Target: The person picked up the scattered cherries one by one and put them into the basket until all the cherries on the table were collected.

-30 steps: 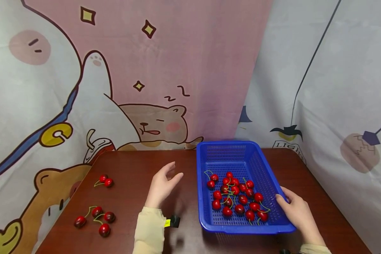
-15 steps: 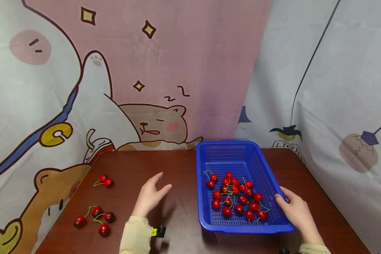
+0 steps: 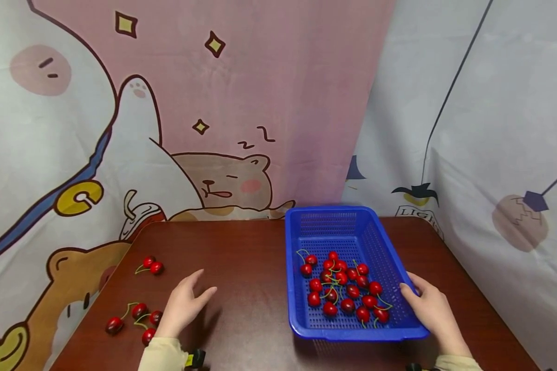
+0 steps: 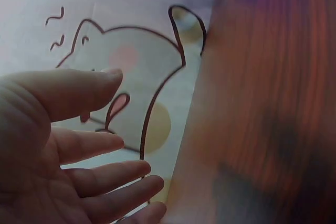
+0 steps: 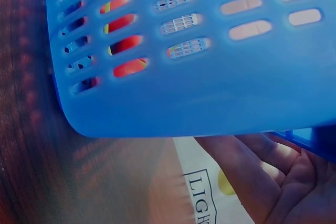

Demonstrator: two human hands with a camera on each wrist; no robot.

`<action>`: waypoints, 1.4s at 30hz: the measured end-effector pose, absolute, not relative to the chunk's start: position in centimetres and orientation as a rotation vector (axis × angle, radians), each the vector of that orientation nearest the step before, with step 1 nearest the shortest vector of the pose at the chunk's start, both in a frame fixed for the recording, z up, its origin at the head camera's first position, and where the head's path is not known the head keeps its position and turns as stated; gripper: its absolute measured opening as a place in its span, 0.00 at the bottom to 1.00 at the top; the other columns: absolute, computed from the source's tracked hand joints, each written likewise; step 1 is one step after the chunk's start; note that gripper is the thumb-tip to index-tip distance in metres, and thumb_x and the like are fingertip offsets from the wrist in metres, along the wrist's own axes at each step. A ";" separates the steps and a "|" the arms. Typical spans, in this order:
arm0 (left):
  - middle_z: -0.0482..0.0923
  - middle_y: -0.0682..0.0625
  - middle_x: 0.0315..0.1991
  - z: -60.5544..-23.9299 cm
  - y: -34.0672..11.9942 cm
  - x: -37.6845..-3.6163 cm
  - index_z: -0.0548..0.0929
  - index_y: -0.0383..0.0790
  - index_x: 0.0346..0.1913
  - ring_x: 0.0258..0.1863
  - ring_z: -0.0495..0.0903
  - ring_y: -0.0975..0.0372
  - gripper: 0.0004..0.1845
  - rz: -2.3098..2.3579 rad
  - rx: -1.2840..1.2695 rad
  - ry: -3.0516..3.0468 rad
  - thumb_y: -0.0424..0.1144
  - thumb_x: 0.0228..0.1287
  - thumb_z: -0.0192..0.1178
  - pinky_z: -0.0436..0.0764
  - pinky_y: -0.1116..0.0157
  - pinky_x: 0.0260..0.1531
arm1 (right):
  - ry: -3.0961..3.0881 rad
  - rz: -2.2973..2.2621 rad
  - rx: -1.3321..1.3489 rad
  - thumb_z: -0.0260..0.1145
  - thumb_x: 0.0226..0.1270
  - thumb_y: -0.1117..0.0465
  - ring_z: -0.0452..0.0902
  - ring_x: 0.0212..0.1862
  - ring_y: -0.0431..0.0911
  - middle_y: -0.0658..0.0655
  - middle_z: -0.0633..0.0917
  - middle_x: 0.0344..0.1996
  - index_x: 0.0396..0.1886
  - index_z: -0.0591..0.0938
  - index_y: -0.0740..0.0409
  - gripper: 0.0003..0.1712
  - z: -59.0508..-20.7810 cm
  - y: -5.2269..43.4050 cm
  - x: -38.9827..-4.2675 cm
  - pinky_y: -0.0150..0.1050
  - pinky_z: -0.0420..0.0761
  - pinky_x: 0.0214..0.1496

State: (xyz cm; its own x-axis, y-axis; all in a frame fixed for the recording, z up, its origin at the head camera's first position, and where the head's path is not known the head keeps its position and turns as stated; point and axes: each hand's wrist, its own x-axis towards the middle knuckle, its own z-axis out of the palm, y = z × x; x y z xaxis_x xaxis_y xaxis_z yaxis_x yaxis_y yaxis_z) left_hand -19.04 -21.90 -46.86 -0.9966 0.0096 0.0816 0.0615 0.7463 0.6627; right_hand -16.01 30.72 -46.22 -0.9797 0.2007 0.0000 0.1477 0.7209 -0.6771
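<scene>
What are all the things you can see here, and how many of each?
blue basket: one, blue plastic with slotted walls, on the right half of the table.
cherries in the basket: about twenty, red with green stems, piled on its near floor.
pair of cherries: two, red, joined stems, far left of the table.
loose cherries: four, dark red, near left corner of the table.
table: one, dark reddish-brown wood.
cartoon backdrop: pink and white cloth with sleeping animals, behind the table; a grey-white cloth hangs at the right.
left hand: one, fingers spread, holding nothing, close to the loose cherries.
right hand: one, holds the basket's near right wall.
</scene>
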 end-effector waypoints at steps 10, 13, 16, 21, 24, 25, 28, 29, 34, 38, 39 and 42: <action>0.71 0.25 0.60 -47.4 -27.6 -16.5 0.71 0.22 0.63 0.60 0.69 0.34 0.34 -0.836 -0.023 -2.855 0.45 0.65 0.66 0.68 0.38 0.56 | -2.842 1.156 -0.297 0.58 0.75 0.53 0.85 0.33 0.52 0.73 0.83 0.45 0.67 0.69 0.72 0.32 -46.4 30.4 -15.9 0.45 0.84 0.33; 0.70 0.24 0.59 -47.4 -29.0 -16.1 0.70 0.21 0.63 0.60 0.68 0.33 0.34 -0.817 0.015 -2.878 0.47 0.66 0.65 0.67 0.37 0.56 | -2.840 1.149 -0.303 0.58 0.75 0.53 0.85 0.33 0.52 0.74 0.83 0.45 0.68 0.68 0.72 0.32 -46.4 30.4 -16.0 0.45 0.84 0.33; 0.68 0.22 0.60 -47.1 -30.4 -16.0 0.68 0.20 0.65 0.60 0.67 0.32 0.36 -0.802 0.072 -2.935 0.49 0.67 0.63 0.67 0.36 0.56 | -2.839 1.155 -0.308 0.58 0.75 0.53 0.85 0.33 0.52 0.74 0.82 0.46 0.68 0.68 0.72 0.32 -46.3 30.3 -16.0 0.45 0.84 0.33; 0.67 0.21 0.60 -46.9 -32.4 -16.0 0.66 0.19 0.65 0.58 0.68 0.31 0.39 -0.753 0.133 -2.990 0.52 0.68 0.62 0.69 0.36 0.53 | -2.841 1.147 -0.313 0.58 0.75 0.53 0.85 0.34 0.52 0.74 0.82 0.46 0.68 0.68 0.72 0.32 -46.1 30.2 -15.9 0.45 0.84 0.34; 0.69 0.21 0.59 -47.0 -33.3 -16.1 0.67 0.19 0.65 0.55 0.70 0.31 0.39 -0.727 0.137 -3.011 0.53 0.68 0.61 0.71 0.37 0.50 | -2.844 1.139 -0.313 0.58 0.75 0.53 0.85 0.34 0.52 0.74 0.82 0.47 0.68 0.68 0.72 0.32 -46.1 30.3 -15.9 0.46 0.84 0.35; 0.70 0.22 0.58 -47.0 -33.6 -16.2 0.68 0.20 0.64 0.54 0.72 0.32 0.39 -0.721 0.134 -3.018 0.53 0.68 0.62 0.72 0.37 0.49 | -2.843 1.136 -0.312 0.58 0.75 0.53 0.85 0.34 0.52 0.74 0.82 0.47 0.68 0.69 0.72 0.32 -46.1 30.3 -15.9 0.46 0.84 0.35; 0.75 0.24 0.53 -47.2 -34.1 -16.3 0.70 0.20 0.62 0.49 0.76 0.35 0.37 -0.706 0.137 -3.042 0.52 0.66 0.63 0.74 0.40 0.46 | -2.844 1.133 -0.309 0.58 0.75 0.53 0.85 0.35 0.53 0.74 0.82 0.47 0.68 0.69 0.72 0.32 -46.1 30.4 -15.9 0.46 0.84 0.35; 0.77 0.25 0.51 -47.3 -34.2 -16.3 0.72 0.20 0.61 0.48 0.77 0.36 0.36 -0.701 0.137 -3.051 0.52 0.66 0.64 0.75 0.40 0.45 | -2.843 1.132 -0.308 0.58 0.75 0.53 0.85 0.35 0.53 0.74 0.83 0.46 0.68 0.69 0.72 0.32 -46.1 30.5 -15.9 0.47 0.84 0.36; 0.80 0.29 0.42 -47.8 -34.8 -16.3 0.76 0.19 0.53 0.42 0.78 0.38 0.32 -0.671 0.161 -3.094 0.49 0.64 0.65 0.76 0.42 0.42 | -2.839 1.132 -0.304 0.58 0.75 0.53 0.85 0.35 0.53 0.74 0.83 0.46 0.67 0.69 0.72 0.32 -46.1 30.6 -15.9 0.47 0.84 0.35; 0.81 0.32 0.39 -48.2 -35.1 -16.2 0.78 0.20 0.49 0.40 0.78 0.39 0.28 -0.656 0.171 -3.090 0.47 0.62 0.66 0.75 0.43 0.41 | -2.836 1.132 -0.310 0.58 0.74 0.53 0.85 0.35 0.53 0.74 0.83 0.46 0.67 0.69 0.72 0.32 -46.2 30.6 -15.8 0.46 0.84 0.35; 0.82 0.34 0.37 -48.3 -35.2 -16.2 0.78 0.20 0.48 0.38 0.79 0.41 0.28 -0.656 0.175 -3.089 0.47 0.62 0.67 0.76 0.44 0.40 | -2.836 1.134 -0.312 0.58 0.74 0.53 0.85 0.35 0.53 0.74 0.83 0.47 0.67 0.69 0.72 0.32 -46.2 30.6 -15.8 0.46 0.84 0.35; 0.80 0.41 0.30 -48.5 -35.3 -16.0 0.78 0.21 0.43 0.31 0.78 0.49 0.26 -0.678 0.216 -3.100 0.47 0.60 0.68 0.76 0.49 0.34 | -2.835 1.143 -0.315 0.58 0.74 0.53 0.85 0.34 0.52 0.74 0.83 0.46 0.68 0.68 0.72 0.32 -46.2 30.6 -15.8 0.45 0.84 0.34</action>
